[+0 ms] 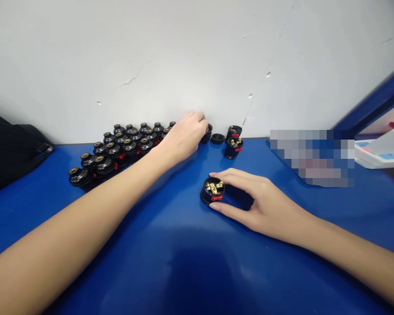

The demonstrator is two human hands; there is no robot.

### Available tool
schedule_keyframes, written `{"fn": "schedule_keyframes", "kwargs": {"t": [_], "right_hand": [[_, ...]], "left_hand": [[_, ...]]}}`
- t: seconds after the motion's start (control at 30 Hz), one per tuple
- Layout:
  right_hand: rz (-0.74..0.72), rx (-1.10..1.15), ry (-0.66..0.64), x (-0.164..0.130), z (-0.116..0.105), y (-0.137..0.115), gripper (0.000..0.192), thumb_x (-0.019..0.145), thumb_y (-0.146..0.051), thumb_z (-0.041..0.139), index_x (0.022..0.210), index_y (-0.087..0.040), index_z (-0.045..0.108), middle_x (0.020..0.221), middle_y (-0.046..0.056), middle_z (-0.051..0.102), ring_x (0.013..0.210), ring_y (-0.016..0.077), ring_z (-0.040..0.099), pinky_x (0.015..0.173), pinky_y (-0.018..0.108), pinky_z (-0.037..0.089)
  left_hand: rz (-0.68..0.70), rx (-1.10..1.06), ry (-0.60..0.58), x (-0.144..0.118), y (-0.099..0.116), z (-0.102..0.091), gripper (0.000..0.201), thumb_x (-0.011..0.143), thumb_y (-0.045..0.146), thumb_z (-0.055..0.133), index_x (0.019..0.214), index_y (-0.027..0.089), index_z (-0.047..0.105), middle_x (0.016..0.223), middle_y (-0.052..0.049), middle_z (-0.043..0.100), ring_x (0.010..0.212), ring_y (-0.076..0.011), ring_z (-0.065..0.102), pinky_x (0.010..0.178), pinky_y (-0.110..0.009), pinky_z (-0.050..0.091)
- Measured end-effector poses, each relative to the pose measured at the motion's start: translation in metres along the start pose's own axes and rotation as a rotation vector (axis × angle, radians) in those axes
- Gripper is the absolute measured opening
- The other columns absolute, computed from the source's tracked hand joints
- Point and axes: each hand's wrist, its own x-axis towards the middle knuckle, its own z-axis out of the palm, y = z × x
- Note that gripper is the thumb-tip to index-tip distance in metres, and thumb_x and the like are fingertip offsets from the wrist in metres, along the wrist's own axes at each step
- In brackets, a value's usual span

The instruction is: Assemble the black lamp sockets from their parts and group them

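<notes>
While my right hand (pixel 259 203) pinches the black socket base (pixel 212 191) on the blue table (pixel 184 262) and my left hand (pixel 185 135) curls over a black cap (pixel 207 132) by the wall, I fear its forearm sweeping the finished sockets (pixel 118 146) over.

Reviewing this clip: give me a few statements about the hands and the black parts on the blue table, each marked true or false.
1. The right hand grips a black part with brass contacts on the blue table. True.
2. The left hand rests in the person's lap. False: it reaches to a black piece by the wall.
3. A cluster of black parts sits at the far left. True.
4. The loose black ring is stacked on the held part. False: it lies by the wall.
</notes>
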Motion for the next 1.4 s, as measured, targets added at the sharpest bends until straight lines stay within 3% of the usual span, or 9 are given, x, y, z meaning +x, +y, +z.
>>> {"fn": "schedule_keyframes", "kwargs": {"t": [0.17,0.3,0.5,0.7,0.8,0.97,1.07,1.2,1.4], "right_hand": [[0.013,0.001,-0.005,-0.002,0.0,0.0,0.032,0.099,-0.034,0.077,0.127,-0.019,0.074,0.122,0.009,0.079,0.112,0.0254,0.077,0.102,0.036,0.061],[0.022,-0.01,-0.001,-0.001,0.0,-0.001,0.033,0.099,-0.034,0.077,0.128,-0.018,0.074,0.123,0.01,0.079,0.114,0.0261,0.077,0.103,0.037,0.061],[0.028,-0.012,-0.008,0.0,0.001,-0.001,0.033,0.1,-0.034,0.076,0.129,-0.02,0.073,0.124,0.01,0.08,0.113,0.0265,0.078,0.103,0.039,0.062],[0.051,0.006,-0.014,0.001,0.0,-0.002,0.033,0.099,-0.035,0.077,0.129,-0.023,0.071,0.125,0.007,0.08,0.114,0.0257,0.078,0.102,0.038,0.062],[0.089,0.028,-0.024,0.001,-0.001,-0.004,0.036,0.098,-0.036,0.077,0.132,-0.025,0.07,0.128,0.005,0.081,0.116,0.0254,0.078,0.103,0.038,0.062],[0.124,0.078,-0.027,0.003,-0.002,-0.004,0.026,0.101,-0.034,0.074,0.127,-0.028,0.071,0.119,0.002,0.084,0.106,0.0235,0.081,0.097,0.037,0.064],[0.103,0.067,0.031,0.004,-0.002,-0.003,0.023,0.103,-0.034,0.071,0.124,-0.026,0.071,0.117,0.005,0.082,0.106,0.025,0.079,0.096,0.039,0.064],[0.041,-0.005,0.081,0.004,-0.003,-0.003,0.031,0.105,-0.029,0.066,0.136,-0.025,0.07,0.123,0.011,0.076,0.111,0.0266,0.077,0.098,0.043,0.065],[-0.042,0.027,0.12,0.001,-0.002,-0.005,0.031,0.101,-0.021,0.071,0.131,-0.027,0.071,0.119,0.01,0.071,0.104,0.0246,0.077,0.09,0.039,0.07]], "left_hand": [[0.093,-0.025,0.088,-0.044,0.003,-0.021,0.024,0.104,0.002,0.046,0.105,0.01,0.069,0.117,-0.017,0.071,0.108,-0.0288,0.064,0.099,-0.045,0.057],[0.084,-0.079,0.131,-0.081,0.009,-0.035,0.019,0.108,0.009,0.049,0.105,0.013,0.067,0.119,-0.015,0.071,0.111,-0.0282,0.067,0.097,-0.045,0.06],[-0.007,-0.267,0.023,-0.111,0.022,-0.036,0.016,0.11,0.013,0.048,0.106,0.014,0.064,0.123,-0.013,0.068,0.103,-0.0229,0.073,0.09,-0.038,0.064],[-0.131,-0.436,-0.01,-0.117,0.029,-0.032,0.007,0.105,0.019,0.056,0.107,0.018,0.063,0.137,-0.016,0.061,0.12,-0.0268,0.071,0.106,-0.047,0.061],[-0.161,-0.521,0.017,-0.116,0.03,-0.032,0.004,0.102,0.02,0.063,0.098,0.019,0.062,0.129,-0.013,0.068,0.117,-0.0245,0.072,0.105,-0.044,0.06],[-0.263,-0.819,0.07,-0.116,0.032,-0.03,0.015,0.094,0.025,0.079,0.091,0.02,0.064,0.112,-0.006,0.076,0.101,-0.0184,0.075,0.095,-0.035,0.064],[-0.348,-1.001,0.039,-0.117,0.034,-0.028,0.032,0.085,0.03,0.091,0.104,0.021,0.067,0.108,-0.004,0.079,0.098,-0.0187,0.077,0.096,-0.036,0.064],[-0.394,-1.093,0.013,-0.117,0.039,-0.029,0.057,0.077,0.034,0.097,0.123,0.022,0.066,0.109,-0.004,0.083,0.096,-0.0189,0.077,0.098,-0.037,0.063],[-0.399,-1.042,-0.024,-0.116,0.049,-0.034,0.037,0.083,0.039,0.093,0.114,0.023,0.08,0.1,-0.002,0.083,0.091,-0.0188,0.075,0.088,-0.033,0.061]]}}
